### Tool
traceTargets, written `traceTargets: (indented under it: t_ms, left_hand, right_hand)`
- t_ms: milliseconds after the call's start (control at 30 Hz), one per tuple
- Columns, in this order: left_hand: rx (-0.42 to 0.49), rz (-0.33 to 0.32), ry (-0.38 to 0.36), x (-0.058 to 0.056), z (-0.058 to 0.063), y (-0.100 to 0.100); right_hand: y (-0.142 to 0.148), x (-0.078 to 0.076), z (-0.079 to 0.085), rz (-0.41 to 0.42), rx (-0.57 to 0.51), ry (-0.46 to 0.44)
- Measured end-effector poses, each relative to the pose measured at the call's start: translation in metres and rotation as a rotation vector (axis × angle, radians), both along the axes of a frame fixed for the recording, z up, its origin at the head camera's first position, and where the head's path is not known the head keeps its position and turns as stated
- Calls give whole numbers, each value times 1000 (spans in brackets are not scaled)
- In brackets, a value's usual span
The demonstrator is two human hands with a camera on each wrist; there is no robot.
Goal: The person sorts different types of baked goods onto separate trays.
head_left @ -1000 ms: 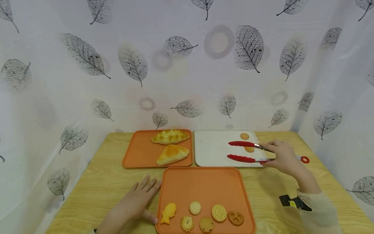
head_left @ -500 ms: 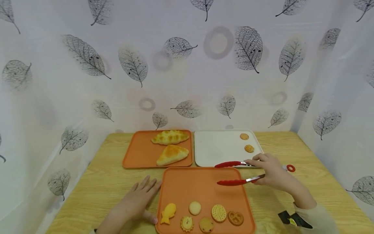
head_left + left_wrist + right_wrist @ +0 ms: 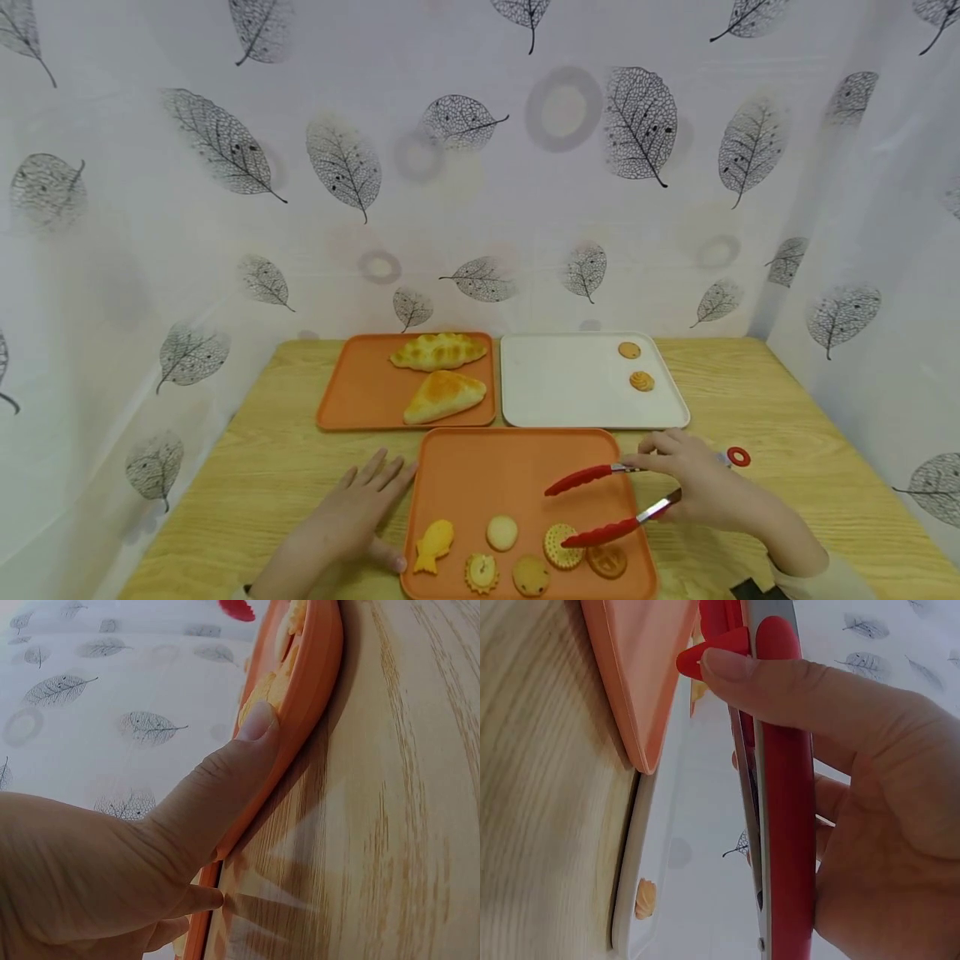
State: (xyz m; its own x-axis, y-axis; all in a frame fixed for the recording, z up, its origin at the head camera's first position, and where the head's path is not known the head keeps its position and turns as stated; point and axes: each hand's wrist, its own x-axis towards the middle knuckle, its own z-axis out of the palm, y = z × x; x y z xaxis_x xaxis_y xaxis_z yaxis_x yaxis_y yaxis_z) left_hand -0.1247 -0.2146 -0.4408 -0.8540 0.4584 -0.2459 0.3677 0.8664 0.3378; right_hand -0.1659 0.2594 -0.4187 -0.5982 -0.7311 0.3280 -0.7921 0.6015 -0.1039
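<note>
My right hand (image 3: 693,479) grips a pair of red-tipped tongs (image 3: 600,533), whose arms are spread over the right part of the front orange tray (image 3: 487,467). The lower tip overlaps a round dotted biscuit (image 3: 561,547) in the head view; I cannot tell whether it touches. A pretzel biscuit (image 3: 606,562) lies partly behind that tip. My left hand (image 3: 345,517) lies with fingers extended at the tray's left edge, its thumb (image 3: 225,772) against the rim. Also on this tray are a fish-shaped biscuit (image 3: 433,546), a pale round biscuit (image 3: 502,532), a scalloped biscuit (image 3: 481,573) and a speckled cookie (image 3: 531,576).
At the back left, an orange tray (image 3: 360,392) bears a long braided bread (image 3: 438,352) and a triangular pastry (image 3: 445,397). Beside it a white tray (image 3: 562,383) holds a small cookie (image 3: 628,350) and a swirled cookie (image 3: 641,382). Leaf-printed sheeting (image 3: 480,167) surrounds the wooden table (image 3: 262,450).
My right hand has brought the spread tongs from above the white tray down and nearer, over the biscuits on the front orange tray. The left hand has stayed put.
</note>
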Motion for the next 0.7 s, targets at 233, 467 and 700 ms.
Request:
traceTargets:
  t_ms: [233,467,700]
  left_hand:
    - [12,-1,24,1,0,1]
    - [11,-2,22,1,0,0]
    - [2,3,14,0,-1,0]
  right_hand:
    - [-2,10,-3,1,7,-29]
    - [-5,16,-5,-19,32,-48]
    - [-8,16,-7,-10,31,-32]
